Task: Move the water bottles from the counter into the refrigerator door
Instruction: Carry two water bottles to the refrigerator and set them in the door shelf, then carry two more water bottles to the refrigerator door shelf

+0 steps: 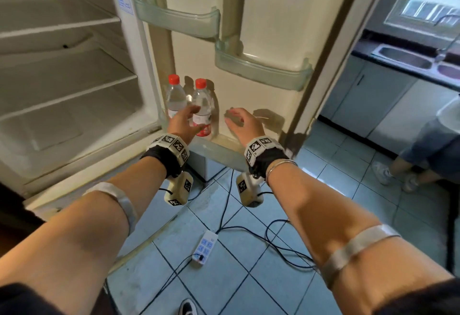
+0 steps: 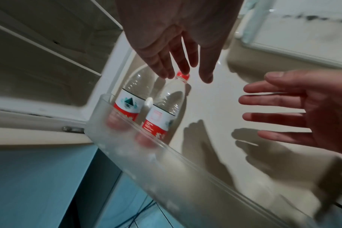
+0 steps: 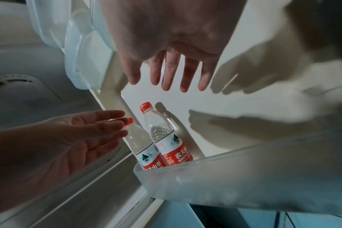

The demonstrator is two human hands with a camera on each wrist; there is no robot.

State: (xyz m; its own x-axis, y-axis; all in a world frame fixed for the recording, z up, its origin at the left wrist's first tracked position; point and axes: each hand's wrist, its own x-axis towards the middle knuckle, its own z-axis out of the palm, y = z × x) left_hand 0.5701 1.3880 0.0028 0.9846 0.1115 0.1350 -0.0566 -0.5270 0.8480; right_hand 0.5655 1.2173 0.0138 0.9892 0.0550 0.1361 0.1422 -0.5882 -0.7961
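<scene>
- White and bare, the open refrigerator compartment (image 1: 62, 70) fills the left of the head view, its shelves holding nothing that shows.
- Just right of it, two clear plastic water bottles with red caps and red-and-white labels stand upright, side by side, at the hinge end of the frosted translucent bottom door bin (image 2: 166, 177): the left-hand bottle (image 1: 176, 98) nearest the hinge, the right-hand bottle (image 1: 202, 108) close beside it, perhaps touching.
- The left hand (image 1: 184, 123) hovers in front of the two bottles with fingers straight and slightly spread, gripping nothing; the wrist views show a gap between its fingertips and the caps.
- The right hand (image 1: 242, 123) is further right, before the bare door liner, fingers loosely extended and apart, likewise empty.
- Higher on the door, two pale green translucent upper bins (image 1: 263, 68) carry nothing visible.
- At the far right a dark kitchen surface with a steel sink (image 1: 403, 57) runs under a window.
- Progress, as a judgement: these two bottles are placed and released, so the step in hand looks finished. Whether more bottles wait is unclear.
- Hard to make out: the surface is cut off by the frame, and no bottle shows on the part in view; the bin's frosted wall blurs the bottle bases; the right end of the bin is smeared in both wrist views.
</scene>
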